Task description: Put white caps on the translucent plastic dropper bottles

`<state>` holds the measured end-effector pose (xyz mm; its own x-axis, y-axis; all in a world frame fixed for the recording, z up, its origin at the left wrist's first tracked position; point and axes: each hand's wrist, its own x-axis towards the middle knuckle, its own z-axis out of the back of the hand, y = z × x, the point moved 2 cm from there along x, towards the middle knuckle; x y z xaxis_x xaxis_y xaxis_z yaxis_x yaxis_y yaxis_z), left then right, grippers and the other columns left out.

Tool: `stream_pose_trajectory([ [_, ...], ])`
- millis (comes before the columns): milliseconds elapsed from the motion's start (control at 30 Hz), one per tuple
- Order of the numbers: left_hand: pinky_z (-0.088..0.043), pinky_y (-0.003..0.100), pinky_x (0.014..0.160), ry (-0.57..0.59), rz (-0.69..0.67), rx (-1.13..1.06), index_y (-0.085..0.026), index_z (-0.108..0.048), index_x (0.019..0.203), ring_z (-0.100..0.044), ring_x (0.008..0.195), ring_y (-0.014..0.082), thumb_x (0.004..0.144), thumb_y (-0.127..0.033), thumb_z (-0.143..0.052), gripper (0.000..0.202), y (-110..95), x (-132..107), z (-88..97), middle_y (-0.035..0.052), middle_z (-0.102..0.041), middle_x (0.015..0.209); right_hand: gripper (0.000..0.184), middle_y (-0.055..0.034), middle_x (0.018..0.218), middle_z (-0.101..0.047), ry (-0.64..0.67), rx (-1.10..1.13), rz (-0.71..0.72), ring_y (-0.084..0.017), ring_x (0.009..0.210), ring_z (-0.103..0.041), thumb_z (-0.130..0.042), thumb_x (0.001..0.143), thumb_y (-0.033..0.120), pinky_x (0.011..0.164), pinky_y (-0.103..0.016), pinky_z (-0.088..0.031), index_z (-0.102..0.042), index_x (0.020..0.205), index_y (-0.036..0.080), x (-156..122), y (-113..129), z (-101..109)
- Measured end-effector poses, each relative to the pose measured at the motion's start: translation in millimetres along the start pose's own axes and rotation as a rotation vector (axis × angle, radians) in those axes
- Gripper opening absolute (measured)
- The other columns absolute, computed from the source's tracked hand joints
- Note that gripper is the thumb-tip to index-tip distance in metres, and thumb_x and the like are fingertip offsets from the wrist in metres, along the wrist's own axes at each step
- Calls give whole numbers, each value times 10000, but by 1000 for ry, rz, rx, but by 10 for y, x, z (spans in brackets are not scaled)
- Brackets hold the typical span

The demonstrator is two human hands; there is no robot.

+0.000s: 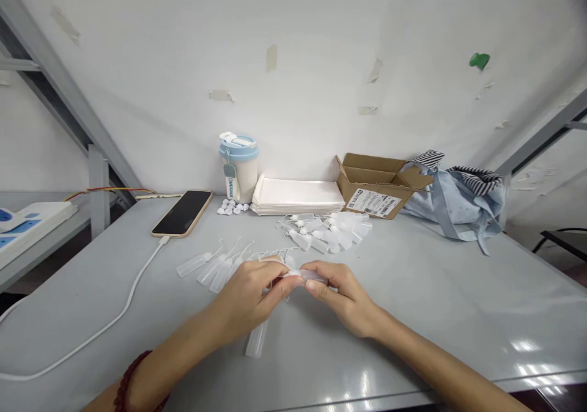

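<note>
My left hand [250,296] and my right hand [346,299] meet over the grey table [435,302], both pinched on one small clear plastic tube [305,275] with a white cap end. A row of similar clear tubes [208,268] lies just beyond my left hand. One more tube [255,342] lies under my left wrist. A loose heap of tubes [332,228] sits farther back at the centre. A red bead bracelet circles my left wrist.
At the back wall stand a blue-lidded cup [238,166], a stack of white sheets [298,196], small white caps [232,207], an open cardboard box [378,184] and a cloth bag [458,201]. A phone [183,212] charges at left, its white cable trailing forward.
</note>
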<state>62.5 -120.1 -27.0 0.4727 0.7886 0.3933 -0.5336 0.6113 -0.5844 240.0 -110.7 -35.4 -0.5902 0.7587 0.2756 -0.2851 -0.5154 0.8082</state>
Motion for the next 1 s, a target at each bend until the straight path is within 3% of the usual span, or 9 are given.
stream_pose_trajectory([
  [133,-326,213,519,-24,195,132,-186,-351,537,-388,501,95,930,-348,-361,425,152,45,140,-50,-381,513,276,-55,842,-564,-132,-267,110,-179,773,-546,-346,964,270,720,-309,-455,-529,1142,166,45,-92,91],
  [200,-309,216,496,-78,295,267,-190,-355,532,-391,501,101,925,-385,-339,439,292,64,249,-46,-391,506,321,-78,853,-548,-242,-434,114,-194,755,-543,-303,966,249,691,-324,-465,-471,1222,153,80,-180,168],
  [333,-288,245,522,-204,407,421,-198,-351,527,-368,502,117,879,-361,-382,389,627,87,512,-41,-371,500,377,-122,901,-536,-471,-826,-71,-224,701,-556,-302,957,259,578,-321,-452,-447,1271,107,155,-352,331],
  [433,-323,271,558,-232,493,523,-196,-451,573,-449,529,152,861,-340,-389,327,881,79,693,-12,-460,522,381,-137,979,-515,-440,-1010,-245,-188,602,-549,-343,951,266,496,-283,-417,-447,1295,139,190,-433,386],
  [567,-429,330,737,-189,531,611,-121,-595,893,-589,824,255,817,-233,-383,252,1153,51,805,103,-617,839,388,-165,1053,-463,-402,-1116,-265,-161,576,-542,-410,930,256,467,-260,-395,-442,1302,150,195,-433,385],
  [733,-429,381,907,-84,522,655,-93,-513,1183,-546,1077,283,778,-145,-356,438,1387,45,780,159,-555,1134,363,-180,1081,-456,-493,-1049,-149,-153,554,-516,-409,925,312,428,-263,-385,-467,1228,120,156,-323,312],
  [800,-401,390,958,-36,495,658,-79,-494,1207,-495,1165,289,775,-144,-344,462,1449,72,755,177,-498,1252,324,-166,1072,-477,-435,-916,-6,-155,584,-523,-407,929,324,476,-284,-433,-485,1172,125,127,-241,206],
  [900,-358,415,1005,25,454,658,-82,-483,1213,-415,1258,288,759,-138,-334,481,1514,118,725,174,-454,1336,271,-134,1034,-509,-211,-690,211,-170,694,-554,-406,935,315,605,-308,-491,-493,1121,139,69,-82,-36],
  [1000,-328,430,1029,59,427,655,-99,-463,1232,-375,1297,272,727,-123,-341,520,1552,139,714,162,-452,1357,340,-132,1036,-518,14,-595,253,-172,710,-557,-418,928,413,582,-292,-488,-511,1098,133,23,48,-277],
])
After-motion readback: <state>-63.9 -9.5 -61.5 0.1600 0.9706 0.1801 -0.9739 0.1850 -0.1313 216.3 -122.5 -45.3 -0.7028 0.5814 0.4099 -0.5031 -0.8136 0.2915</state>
